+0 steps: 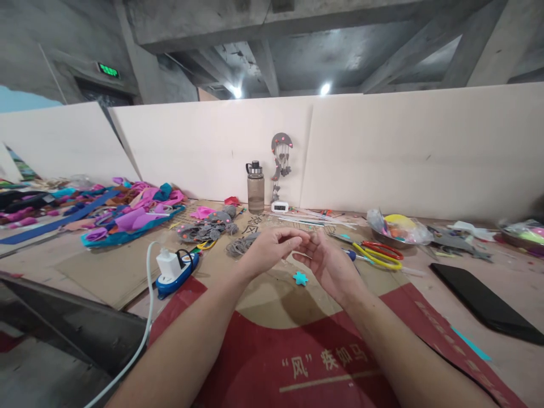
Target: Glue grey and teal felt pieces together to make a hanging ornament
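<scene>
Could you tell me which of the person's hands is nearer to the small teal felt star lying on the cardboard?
The right hand: it hovers just right of the teal star. The left hand is up and to the star's left, farther off.

Hands: two, a left hand (272, 246) and a right hand (329, 263), both bare
Small teal star-shaped felt piece (300, 278): one
Clear smoke-tinted water bottle with a dark lid (255, 187): one
Small white digital clock (279, 207): one
Grey felt hanging ornament with pink dots (281, 161): one
Scissors: two pairs, one with yellow handles (376, 258) and one with red handles (381, 249)
Blue power strip (176, 275): one, with one white charger block (169, 264) plugged in
Metal bowl of bright scraps (389, 232): one
Flat black sheet (487, 303): one
Ceiling lights: two
</scene>
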Motion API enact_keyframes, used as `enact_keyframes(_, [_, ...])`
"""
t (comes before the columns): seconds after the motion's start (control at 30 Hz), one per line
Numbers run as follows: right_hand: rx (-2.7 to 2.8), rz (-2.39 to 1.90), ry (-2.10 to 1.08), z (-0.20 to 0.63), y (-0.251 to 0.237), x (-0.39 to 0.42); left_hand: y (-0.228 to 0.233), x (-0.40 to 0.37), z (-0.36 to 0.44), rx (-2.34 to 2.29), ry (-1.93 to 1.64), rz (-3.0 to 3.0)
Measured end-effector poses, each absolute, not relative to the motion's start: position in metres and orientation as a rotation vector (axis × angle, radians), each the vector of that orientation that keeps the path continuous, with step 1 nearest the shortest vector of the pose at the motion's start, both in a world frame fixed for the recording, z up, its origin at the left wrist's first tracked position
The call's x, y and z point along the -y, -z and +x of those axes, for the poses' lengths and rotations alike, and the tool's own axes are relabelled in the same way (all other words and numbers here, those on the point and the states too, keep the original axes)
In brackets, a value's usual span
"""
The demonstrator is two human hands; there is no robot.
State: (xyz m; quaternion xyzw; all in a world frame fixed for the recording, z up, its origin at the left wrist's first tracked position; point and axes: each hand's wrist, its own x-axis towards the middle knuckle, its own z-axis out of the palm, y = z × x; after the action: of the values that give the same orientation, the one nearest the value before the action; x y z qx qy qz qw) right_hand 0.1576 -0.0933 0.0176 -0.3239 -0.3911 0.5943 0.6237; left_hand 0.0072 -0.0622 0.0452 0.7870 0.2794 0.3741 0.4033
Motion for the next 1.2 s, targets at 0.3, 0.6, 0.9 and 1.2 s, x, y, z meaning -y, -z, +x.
enact_keyframes(0.3, [0.944, -0.768, -1.187, 0.159, -0.018, 0.096, -0.047, 0.063, 0.003, -0.646, -0.864, 2.126])
enact_keyframes(0.6, [0.786, -0.741, -1.211, 0.160, -0.028, 0.097, -0.051, 0.070, 0.005, -0.464, -0.621, 2.114])
enact_keyframes(0.9, [0.883, -0.805, -1.230, 0.172, -0.045, 0.103, -0.061, 0.056, -0.030, -0.488, 0.006, 1.781])
enact_keyframes(1.2, [0.971, -1.008, -1.203, 0.171, -0.028, 0.095, -0.004, 0.015, -0.001, -1.119, -0.830, 2.206])
